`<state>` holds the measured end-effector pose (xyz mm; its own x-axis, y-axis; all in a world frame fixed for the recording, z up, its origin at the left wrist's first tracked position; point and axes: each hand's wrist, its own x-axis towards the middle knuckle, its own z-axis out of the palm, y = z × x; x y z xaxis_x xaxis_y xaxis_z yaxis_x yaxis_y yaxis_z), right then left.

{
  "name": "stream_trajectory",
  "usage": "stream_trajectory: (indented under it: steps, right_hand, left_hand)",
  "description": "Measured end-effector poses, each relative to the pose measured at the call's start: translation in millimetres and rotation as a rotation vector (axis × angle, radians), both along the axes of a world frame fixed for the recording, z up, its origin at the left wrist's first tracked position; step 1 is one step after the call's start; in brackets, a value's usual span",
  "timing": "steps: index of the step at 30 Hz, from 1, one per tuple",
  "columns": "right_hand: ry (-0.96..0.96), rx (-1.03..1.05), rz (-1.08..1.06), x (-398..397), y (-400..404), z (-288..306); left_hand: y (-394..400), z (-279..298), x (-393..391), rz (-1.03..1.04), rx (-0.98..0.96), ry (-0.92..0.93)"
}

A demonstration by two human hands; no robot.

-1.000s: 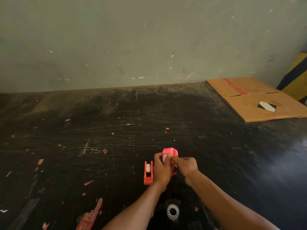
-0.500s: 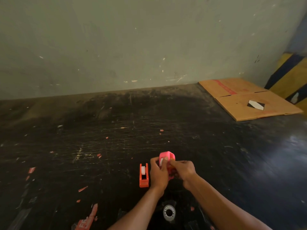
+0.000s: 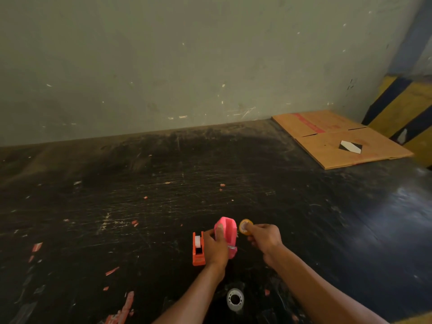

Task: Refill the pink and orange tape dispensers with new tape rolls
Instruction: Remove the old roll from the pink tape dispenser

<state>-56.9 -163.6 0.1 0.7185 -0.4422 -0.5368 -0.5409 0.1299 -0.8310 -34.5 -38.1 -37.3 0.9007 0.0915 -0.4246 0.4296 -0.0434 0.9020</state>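
The left hand (image 3: 216,247) holds the pink tape dispenser (image 3: 228,235) on the black floor (image 3: 140,206). The fingers are closed around its side, and the thumb lies up along its left face. The dispenser stands up on the floor, and its top looks open.

The right hand (image 3: 264,237) is just to the right of the pink dispenser. It pinches a small yellow ring (image 3: 245,226) between the thumb and the fingers. The ring looks like the middle part of a tape roll. It is up off the floor, just beside the top of the pink dispenser. It is hard to tell if the two touch.

The orange tape dispenser (image 3: 198,250) stands on the floor just to the left of the left hand. A white roll (image 3: 197,242) sits inside it. No hand holds it.

A clear tape roll (image 3: 235,299) lies flat on the floor close to the person, between the two forearms. Nothing touches it.

The floor is dark and scratched, with little bits of red paper (image 3: 121,312) here and there. A flat piece of cardboard (image 3: 339,141) lies far off at the right, against the grey wall (image 3: 187,66). A yellow and black striped post (image 3: 406,113) stands in the corner beside it.
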Motion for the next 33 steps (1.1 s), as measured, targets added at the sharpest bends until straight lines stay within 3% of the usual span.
stream_trajectory:
  steps: [6, 15, 21, 24, 26, 29, 31, 33]
  right_hand:
    - [0.018, 0.011, 0.016, -15, -13, -1]
    - [-0.005, 0.002, 0.036, -36, -31, 7]
    - [-0.014, 0.006, 0.057, -45, -36, 6]
    - [-0.009, 0.006, 0.059, -45, -36, 3]
    - [-0.007, 0.004, 0.07, -44, -34, 2]
    - [-0.002, -0.011, 0.123, -41, -28, 0]
    - [0.009, -0.032, 0.178, -39, -22, -1]
    - [0.021, -0.035, 0.221, -36, -18, -4]
  left_hand:
    - [-9, -10, 1, -0.132, 0.016, 0.221]
    - [-25, -14, 24, -0.177, 0.206, 0.24]
    - [-24, -23, 28, -0.247, 0.44, 0.257]
    - [-19, -15, 18, -0.269, 0.592, 0.082]
    - [-14, -9, 7, -0.329, 0.475, -0.141]
    - [0, 1, -9, -0.618, 0.221, -0.368]
    - [9, 5, -12, -0.754, 0.24, -0.438]
    - [16, 8, -12, -0.754, 0.291, -0.461]
